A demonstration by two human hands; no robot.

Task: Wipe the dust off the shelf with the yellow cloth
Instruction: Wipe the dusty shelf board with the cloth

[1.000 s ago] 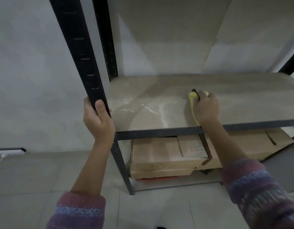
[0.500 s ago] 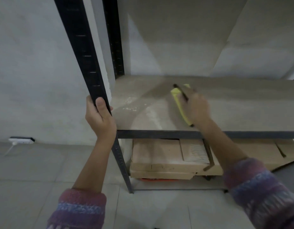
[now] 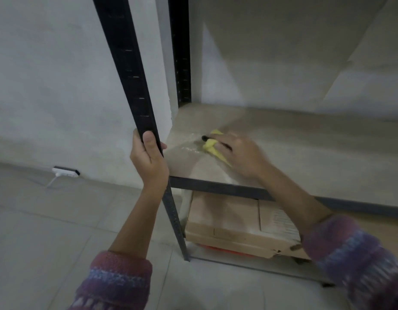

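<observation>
Right hand [image 3: 242, 157], fingers clutching yellow cloth [image 3: 212, 147], slid left along shelf [image 3: 305, 153] toward post [image 3: 126, 63] the left hand [image 3: 148, 159] grips.

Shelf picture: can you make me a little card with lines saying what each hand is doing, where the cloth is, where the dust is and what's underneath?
left hand: grips the black post at the front left corner of the shelf
right hand: holds the yellow cloth down on the shelf
yellow cloth: bunched, near the shelf's left end
dust: white specks just left of the cloth
underneath: a cardboard box on the lower level
</observation>
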